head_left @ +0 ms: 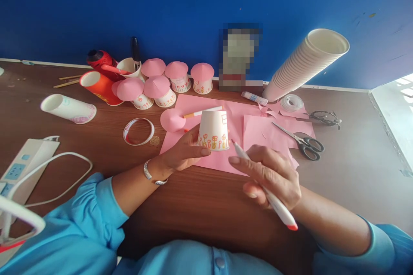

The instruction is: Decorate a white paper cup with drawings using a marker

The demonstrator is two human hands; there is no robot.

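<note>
My left hand (185, 152) holds an upside-down white paper cup (213, 126) with its thumb on the near side. Red and yellow flowers are drawn around the cup's lower edge, and a small red outline shows near the top right. In my right hand (274, 174) is a white marker (277, 206) with a red end, its tip just right of the cup and apart from it. Beneath and behind the cup lie pink paper sheets (190, 103), with a pink paper cone (172, 120) and a second marker (203, 112) on them.
Several decorated cups with pink cone tops (156, 87) stand at the back left. A tape roll (138, 131), a white cup (68, 108) and a power strip (29, 167) lie left. Scissors (301, 139), glasses (325, 117) and a tall cup stack (305, 66) are right.
</note>
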